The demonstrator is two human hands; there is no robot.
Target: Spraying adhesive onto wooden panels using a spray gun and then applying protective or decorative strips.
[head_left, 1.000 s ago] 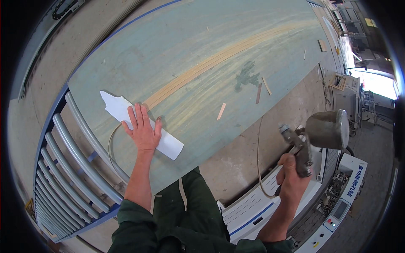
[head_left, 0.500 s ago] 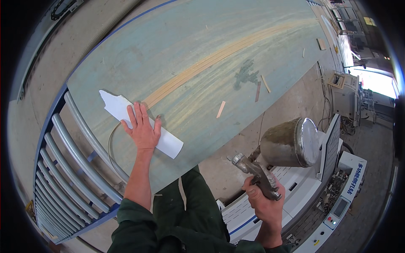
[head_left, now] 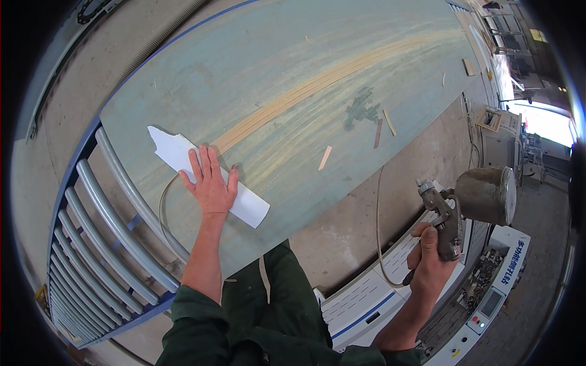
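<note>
While the left hand (head_left: 213, 194) is pressing a white, ragged-ended sheet (head_left: 251, 207) onto the grey-green tabletop (head_left: 213, 67) in the head view, its thumb and little finger are lying apart from the middle three. Right of the tabletop, the right hand (head_left: 432, 259) is holding a grey metal spray gun (head_left: 449, 227), fingers wrapping its handle. Long tan wooden strips (head_left: 305, 91) are reaching the sheet.

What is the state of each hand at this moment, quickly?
Left hand: open, laid flat on the white sheet.
Right hand: closed, holding the spray gun with its round metal cup.
</note>
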